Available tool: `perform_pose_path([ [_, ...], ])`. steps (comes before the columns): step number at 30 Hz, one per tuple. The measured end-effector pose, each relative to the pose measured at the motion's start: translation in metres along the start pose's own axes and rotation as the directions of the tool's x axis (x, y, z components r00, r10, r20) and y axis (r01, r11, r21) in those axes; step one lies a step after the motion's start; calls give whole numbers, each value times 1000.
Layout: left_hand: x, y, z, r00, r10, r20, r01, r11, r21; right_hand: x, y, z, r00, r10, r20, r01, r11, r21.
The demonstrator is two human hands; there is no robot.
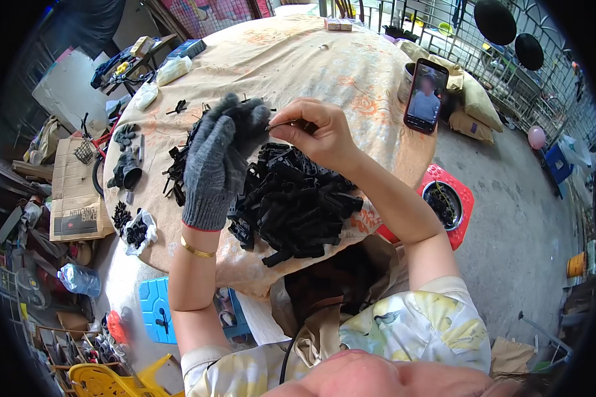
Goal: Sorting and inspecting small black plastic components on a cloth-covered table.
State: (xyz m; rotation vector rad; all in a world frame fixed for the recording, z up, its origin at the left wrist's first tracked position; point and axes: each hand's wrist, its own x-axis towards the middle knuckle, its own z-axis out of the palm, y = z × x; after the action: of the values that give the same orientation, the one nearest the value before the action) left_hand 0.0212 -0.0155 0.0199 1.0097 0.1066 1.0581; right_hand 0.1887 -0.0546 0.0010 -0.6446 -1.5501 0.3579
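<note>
In the head view, one end of the thin dark strip [283,124] is lost against the grey knitted glove [208,172] on the raised left hand [222,142], whose grip I cannot make out. The bare right hand [323,129], its forearm slanting up leftward, clamps the strip between thumb and forefinger over the cloth-covered bench [271,63], beyond a heap of black pieces [301,208].

Site: apparently a household storage space doubling as work area, judging by the flowered tablecloth [291,59], heaped black parts [298,208], concrete floor [510,231], barred metal grille [437,20], red bicycle [102,147] and stuffed sacks [480,106].
</note>
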Motion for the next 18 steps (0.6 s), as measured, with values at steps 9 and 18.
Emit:
perform_pose_path([
  [9,-12,-6,3,966,-241,93,212,945,249,-2,-1,2,991,123,42,-125,992,32],
  [18,-10,-16,0,972,138,188,-226,371,900,-3,-6,11,950,302,79,-308,948,80],
])
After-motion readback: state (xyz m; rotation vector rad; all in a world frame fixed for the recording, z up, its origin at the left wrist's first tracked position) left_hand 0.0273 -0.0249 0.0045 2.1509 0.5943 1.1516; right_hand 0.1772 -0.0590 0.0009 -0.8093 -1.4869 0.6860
